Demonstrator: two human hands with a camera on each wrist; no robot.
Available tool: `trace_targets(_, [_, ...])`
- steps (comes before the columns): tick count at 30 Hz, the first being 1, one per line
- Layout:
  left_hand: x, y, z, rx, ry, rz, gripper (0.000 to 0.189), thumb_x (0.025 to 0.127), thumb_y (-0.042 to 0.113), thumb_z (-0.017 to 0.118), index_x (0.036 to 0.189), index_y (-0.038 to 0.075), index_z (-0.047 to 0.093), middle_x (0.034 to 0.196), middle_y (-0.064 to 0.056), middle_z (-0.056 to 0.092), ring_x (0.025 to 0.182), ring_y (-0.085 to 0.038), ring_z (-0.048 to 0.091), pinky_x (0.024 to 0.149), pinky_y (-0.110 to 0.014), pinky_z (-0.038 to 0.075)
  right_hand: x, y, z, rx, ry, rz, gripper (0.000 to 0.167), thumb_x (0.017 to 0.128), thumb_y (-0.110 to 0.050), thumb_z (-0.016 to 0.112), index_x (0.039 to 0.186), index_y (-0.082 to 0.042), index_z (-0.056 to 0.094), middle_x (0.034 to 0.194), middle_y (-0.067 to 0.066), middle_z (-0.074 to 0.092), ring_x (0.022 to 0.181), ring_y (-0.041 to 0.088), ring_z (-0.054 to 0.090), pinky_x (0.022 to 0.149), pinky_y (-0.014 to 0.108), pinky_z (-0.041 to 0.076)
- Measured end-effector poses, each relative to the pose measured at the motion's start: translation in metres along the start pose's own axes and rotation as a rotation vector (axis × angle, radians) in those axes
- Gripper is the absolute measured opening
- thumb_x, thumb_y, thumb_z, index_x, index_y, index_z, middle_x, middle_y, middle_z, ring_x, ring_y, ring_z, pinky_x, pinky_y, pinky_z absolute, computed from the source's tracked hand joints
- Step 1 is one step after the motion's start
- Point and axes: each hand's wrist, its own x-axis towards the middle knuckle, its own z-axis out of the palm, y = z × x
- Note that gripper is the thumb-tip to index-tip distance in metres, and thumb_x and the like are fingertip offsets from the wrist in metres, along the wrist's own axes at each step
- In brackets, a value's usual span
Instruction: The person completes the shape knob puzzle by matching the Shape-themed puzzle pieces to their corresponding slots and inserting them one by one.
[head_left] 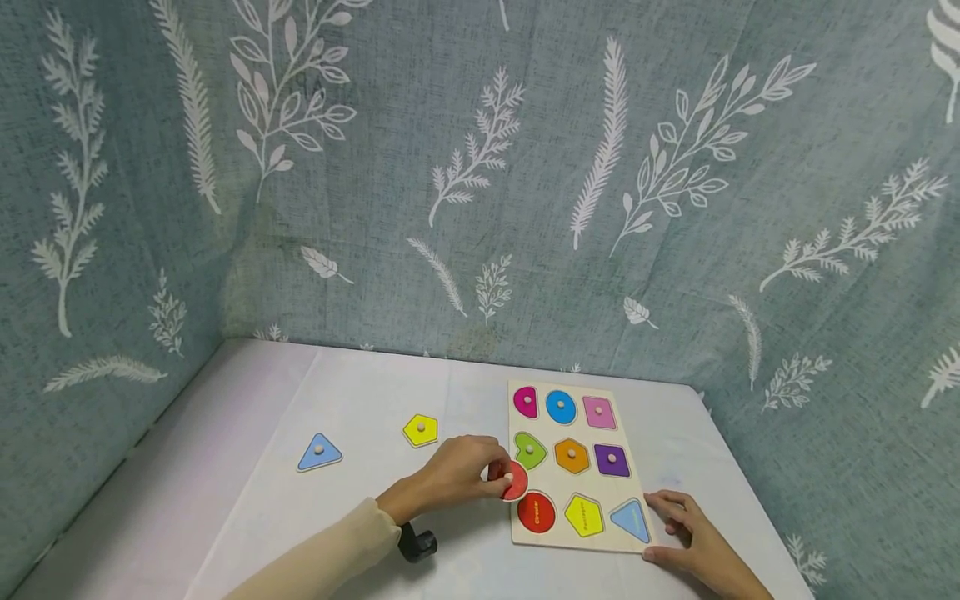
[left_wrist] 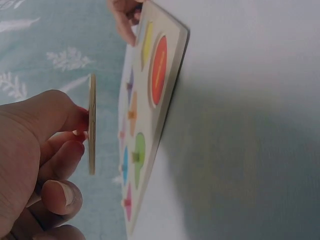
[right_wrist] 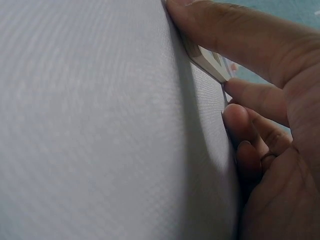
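My left hand [head_left: 461, 471] pinches the small knob of a red circular puzzle piece [head_left: 517, 482]. In the left wrist view the piece [left_wrist: 92, 125] is seen edge-on, held upright and apart from the board. It hangs just above and left of the red circular recess [head_left: 536, 512] in the wooden puzzle board [head_left: 555, 542]. Beside that recess are a yellow pentagon recess [head_left: 584, 515] and a blue triangle recess [head_left: 632, 521]. My right hand [head_left: 693, 537] rests at the board's near right corner, thumb and forefinger touching its edge.
A yellow pentagon piece [head_left: 421, 430] and a blue triangle piece [head_left: 319, 452] lie on the white cloth [head_left: 255, 533] left of the board. Several knobbed pieces, among them an orange hexagon [head_left: 572, 457], sit in the board's upper rows. A leaf-patterned curtain [head_left: 525, 208] encloses the table.
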Motion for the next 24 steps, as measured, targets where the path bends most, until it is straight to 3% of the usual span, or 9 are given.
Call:
trace_targets(11, [0.011, 0.010, 0.016, -0.025, -0.047, -0.030, 0.009, 0.090, 0.028, 0.079, 0.092, 0.021, 0.075, 0.073, 0.016, 0.054, 0.071, -0.001, 0.049, 0.064, -0.018, 0.043, 0.001, -0.001, 0.000, -0.006, 0.002, 0.006, 0.089, 0.081, -0.031, 0.089, 0.152, 0.000, 0.046, 0.150, 0.020, 0.035, 0.106, 0.020, 0.049, 0.092, 0.023, 0.049])
trace_targets(24, [0.019, 0.014, 0.033, -0.028, -0.097, -0.016, 0.009, 0.090, 0.028, 0.079, 0.090, 0.021, 0.073, 0.072, 0.015, 0.053, 0.071, -0.001, 0.049, 0.065, -0.017, 0.043, 0.002, 0.001, 0.001, 0.000, 0.009, 0.014, 0.088, 0.080, -0.032, 0.089, 0.151, -0.001, 0.048, 0.150, 0.019, 0.036, 0.103, 0.020, 0.046, 0.088, 0.021, 0.048])
